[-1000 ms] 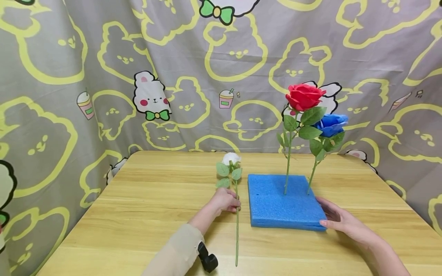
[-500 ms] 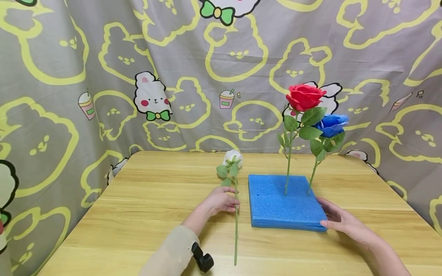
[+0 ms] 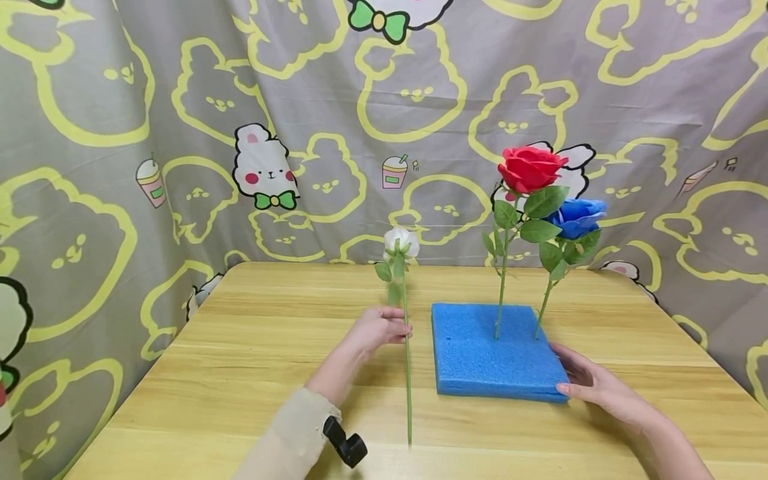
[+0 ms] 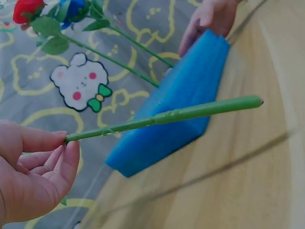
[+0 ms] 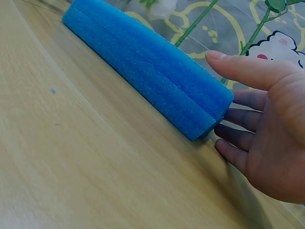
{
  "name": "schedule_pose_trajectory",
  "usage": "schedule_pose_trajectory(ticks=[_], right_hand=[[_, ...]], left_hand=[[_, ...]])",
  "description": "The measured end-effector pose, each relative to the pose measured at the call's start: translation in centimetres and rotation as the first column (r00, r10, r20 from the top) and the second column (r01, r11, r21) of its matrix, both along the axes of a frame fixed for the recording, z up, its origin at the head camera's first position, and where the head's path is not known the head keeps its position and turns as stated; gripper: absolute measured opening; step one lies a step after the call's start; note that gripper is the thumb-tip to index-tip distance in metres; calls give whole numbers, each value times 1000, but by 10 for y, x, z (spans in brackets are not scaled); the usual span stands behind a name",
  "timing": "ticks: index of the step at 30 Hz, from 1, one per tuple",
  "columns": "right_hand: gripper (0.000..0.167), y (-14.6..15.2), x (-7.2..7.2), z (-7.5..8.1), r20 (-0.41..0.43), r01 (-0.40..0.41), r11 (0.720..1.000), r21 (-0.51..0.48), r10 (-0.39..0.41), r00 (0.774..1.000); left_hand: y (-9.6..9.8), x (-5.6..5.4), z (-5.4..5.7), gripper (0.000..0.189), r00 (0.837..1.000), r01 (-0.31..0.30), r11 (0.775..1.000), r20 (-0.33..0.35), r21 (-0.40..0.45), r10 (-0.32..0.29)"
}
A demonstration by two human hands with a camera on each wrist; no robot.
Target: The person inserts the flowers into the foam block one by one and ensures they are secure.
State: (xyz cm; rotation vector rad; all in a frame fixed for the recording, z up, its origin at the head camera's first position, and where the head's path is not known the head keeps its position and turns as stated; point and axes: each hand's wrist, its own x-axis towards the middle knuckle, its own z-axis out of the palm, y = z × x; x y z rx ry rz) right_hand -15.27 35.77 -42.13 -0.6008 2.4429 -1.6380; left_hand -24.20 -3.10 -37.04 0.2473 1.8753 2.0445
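Note:
My left hand [image 3: 379, 328] pinches the green stem of a white artificial rose [image 3: 401, 244] between thumb and fingertips. In the left wrist view the stem [image 4: 209, 109] slants above the table, apart from its shadow. A blue foam block [image 3: 480, 367] lies to the right, with a red rose [image 3: 531, 169] and a blue rose [image 3: 577, 219] standing in it. My right hand [image 3: 594, 383] touches the block's right side near the front corner. Its fingers are fairly straight, as the right wrist view shows, with the thumb [image 5: 224, 59] at the top edge.
The wooden table [image 3: 240, 360] ends at a grey curtain [image 3: 324, 100] with yellow cartoon outlines. A black bracket [image 3: 345, 443] is strapped at the left sleeve. A small hole [image 3: 448, 339] shows in the block's top, left of the red rose.
My left hand has lifted the white rose off the table and moved it slightly away from me and left; its flower head now stands higher. The right hand and block have stayed still.

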Motion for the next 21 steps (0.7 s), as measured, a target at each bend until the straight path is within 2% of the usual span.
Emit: schedule_pose_trajectory(ticks=[7, 16, 21], right_hand=[[62, 1, 0, 0, -5, 4, 1000, 11, -4, 1000], [62, 1, 0, 0, -8, 4, 1000, 10, -4, 1000], [62, 1, 1, 0, -9, 6, 1000, 11, -5, 1000]], left_hand=[[-1, -3, 19, 28, 995, -86, 996, -52, -8, 85], [5, -10, 37, 40, 985, -102, 995, -138, -3, 101], [12, -12, 46, 38, 970, -118, 993, -217, -7, 114]])
